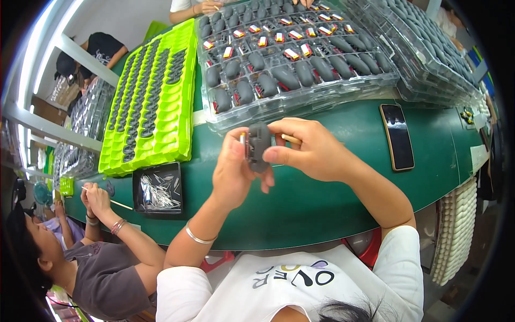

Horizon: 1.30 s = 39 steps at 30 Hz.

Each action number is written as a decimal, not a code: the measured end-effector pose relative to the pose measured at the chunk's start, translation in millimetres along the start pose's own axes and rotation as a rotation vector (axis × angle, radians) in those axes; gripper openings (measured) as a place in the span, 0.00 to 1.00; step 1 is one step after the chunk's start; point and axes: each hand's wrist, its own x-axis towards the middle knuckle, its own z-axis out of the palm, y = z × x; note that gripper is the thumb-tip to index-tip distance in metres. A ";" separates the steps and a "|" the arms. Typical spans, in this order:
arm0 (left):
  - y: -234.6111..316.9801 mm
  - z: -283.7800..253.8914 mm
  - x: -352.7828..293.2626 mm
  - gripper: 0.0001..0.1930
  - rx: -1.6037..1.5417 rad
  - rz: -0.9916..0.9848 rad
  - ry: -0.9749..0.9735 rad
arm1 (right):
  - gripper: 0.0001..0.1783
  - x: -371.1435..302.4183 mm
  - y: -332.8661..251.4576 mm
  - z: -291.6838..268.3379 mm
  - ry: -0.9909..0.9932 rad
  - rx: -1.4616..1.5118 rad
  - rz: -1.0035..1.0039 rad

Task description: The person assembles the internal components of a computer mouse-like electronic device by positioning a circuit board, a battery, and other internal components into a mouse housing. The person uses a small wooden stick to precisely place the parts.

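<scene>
In front of me, above the green tabletop, my left hand [232, 170] grips a dark grey oval plastic housing [260, 147], shaped like a computer mouse shell and tipped on edge. A shiny strip shows on its left side, beside my left thumb; its inside is mostly turned from view. My right hand [316, 147] is curled round a thin, pale wooden stick [291, 139]. The right thumb and forefinger also reach the housing's right edge. Just beyond lies a clear plastic tray [236, 115] filled with similar grey shells and red-and-white parts.
Left of it leans a lime-green tray [185, 137] of small dark pieces. A black box [140, 206] holds slim metallic pieces. A phone [397, 137] lies on the right; stacked clear trays [424, 88] stand behind it. A co-worker [107, 263] sits close on my left, holding a stick.
</scene>
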 end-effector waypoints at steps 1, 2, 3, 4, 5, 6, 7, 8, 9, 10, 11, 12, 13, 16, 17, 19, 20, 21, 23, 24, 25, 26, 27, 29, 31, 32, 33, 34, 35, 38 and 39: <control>-1.8 6.8 3.0 0.23 0.072 0.021 -0.028 | 0.15 0.3 1.8 0.4 -0.056 0.140 0.093; -3.6 12.7 6.4 0.21 0.094 0.063 0.025 | 0.16 2.3 12.1 2.9 -0.098 0.452 0.194; -3.4 13.5 8.6 0.21 0.102 0.063 0.019 | 0.16 3.0 13.4 0.9 -0.091 0.455 0.187; -4.2 13.0 11.4 0.20 0.216 0.085 0.042 | 0.15 3.5 14.1 -1.3 -0.052 0.427 0.184; -5.2 12.0 14.3 0.19 0.330 0.107 0.065 | 0.15 4.4 14.2 -3.9 -0.013 0.400 0.181; -5.5 10.0 16.2 0.15 0.361 0.136 0.075 | 0.16 4.7 2.0 -13.0 -0.024 0.233 0.199; -6.7 7.4 17.2 0.15 0.372 0.137 0.071 | 0.16 4.7 2.1 -13.0 -0.018 0.238 0.192; -7.8 4.6 18.2 0.14 0.433 0.192 0.114 | 0.17 4.8 3.3 -12.2 0.040 0.148 0.166; -8.5 5.0 18.6 0.13 0.491 0.245 0.155 | 0.18 3.2 4.6 -11.2 0.099 0.056 0.145; -8.3 7.5 18.9 0.13 0.500 0.244 0.147 | 0.18 1.7 7.4 -7.8 0.109 0.062 0.141; -8.3 10.8 19.1 0.13 0.511 0.266 0.191 | 0.19 0.5 11.2 -2.8 0.254 -0.134 -0.011; -11.1 11.8 19.9 0.13 0.513 0.283 0.235 | 0.20 -0.5 15.0 0.4 0.392 -0.335 -0.152; -11.5 12.2 20.6 0.13 0.512 0.277 0.228 | 0.20 -0.1 16.4 -0.3 0.398 -0.335 -0.145; -1.7 6.4 19.4 0.13 0.323 0.243 0.024 | 0.18 4.5 13.1 -20.9 0.053 0.077 -0.187; -0.2 7.4 20.8 0.13 0.324 0.239 0.014 | 0.18 2.8 12.4 -22.9 0.063 0.076 -0.184; 3.7 11.5 25.9 0.13 0.300 0.259 -0.011 | 0.14 3.0 11.0 -24.1 0.078 0.115 -0.176; 2.1 14.4 33.7 0.13 0.356 0.267 0.091 | 0.14 0.5 9.3 -28.6 0.086 0.112 -0.172; 8.0 14.7 41.7 0.11 0.389 0.302 0.162 | 0.13 -1.0 0.8 -34.6 0.227 0.007 -0.151; 21.8 12.0 69.4 0.10 0.460 0.340 0.236 | 0.12 -8.0 -15.0 -46.6 0.371 -0.103 -0.126; 27.5 12.7 85.5 0.10 0.454 0.342 0.228 | 0.11 -14.6 -24.1 -53.9 0.440 0.043 -0.218; 31.8 13.2 101.9 0.09 0.480 0.353 0.244 | 0.10 -22.2 -33.0 -61.0 0.505 0.191 -0.309; 35.3 14.2 117.4 0.08 0.503 0.364 0.258 | 0.08 -36.1 -47.7 -67.6 0.461 0.265 -0.427; 36.5 16.4 131.7 0.08 0.680 0.355 0.304 | 0.08 -50.4 -58.6 -71.8 0.419 0.333 -0.538; 38.5 -1.4 156.2 0.09 1.054 0.439 0.298 | 0.08 -98.0 -62.8 -51.4 0.417 0.332 -0.547; 31.6 -5.6 178.5 0.11 1.113 0.393 0.295 | 0.08 -134.3 -56.1 -76.2 0.433 0.327 -0.558; 36.8 -20.3 181.0 0.10 1.235 0.394 0.316 | 0.08 -152.9 -51.0 -68.0 0.421 0.357 -0.581; 30.2 -14.5 187.2 0.11 1.293 0.400 0.311 | 0.07 -145.3 -56.2 -72.3 0.432 0.351 -0.581; 22.6 -5.8 192.6 0.12 1.404 0.406 0.278 | 0.07 -111.6 -73.6 -62.5 0.444 0.337 -0.579; 21.2 -8.7 193.5 0.13 1.539 0.409 0.272 | 0.07 -119.4 -70.5 -65.9 0.440 0.349 -0.595; 14.5 -20.6 196.3 0.15 1.708 0.394 0.286 | 0.07 -112.0 -76.4 -65.3 0.419 0.391 -0.664; 14.4 -14.3 196.5 0.15 1.702 0.398 0.282 | 0.07 -111.6 -77.7 -67.1 0.418 0.398 -0.679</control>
